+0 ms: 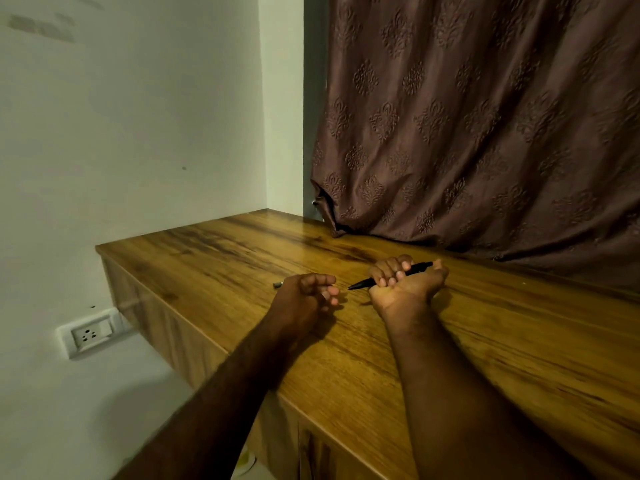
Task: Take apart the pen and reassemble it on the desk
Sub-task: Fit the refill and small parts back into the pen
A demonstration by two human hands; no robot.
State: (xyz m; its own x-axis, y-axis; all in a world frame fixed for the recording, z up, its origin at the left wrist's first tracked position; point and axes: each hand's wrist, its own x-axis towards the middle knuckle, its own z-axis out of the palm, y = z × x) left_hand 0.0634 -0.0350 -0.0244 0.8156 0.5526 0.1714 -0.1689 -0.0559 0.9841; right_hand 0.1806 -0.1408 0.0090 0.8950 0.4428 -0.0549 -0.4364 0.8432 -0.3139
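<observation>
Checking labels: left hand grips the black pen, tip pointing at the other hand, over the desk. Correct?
No: the right hand grips the pen, tip pointing at the left hand, over the desk. The head view shows it.

Dim, warm light — wide-angle edge distortion
</observation>
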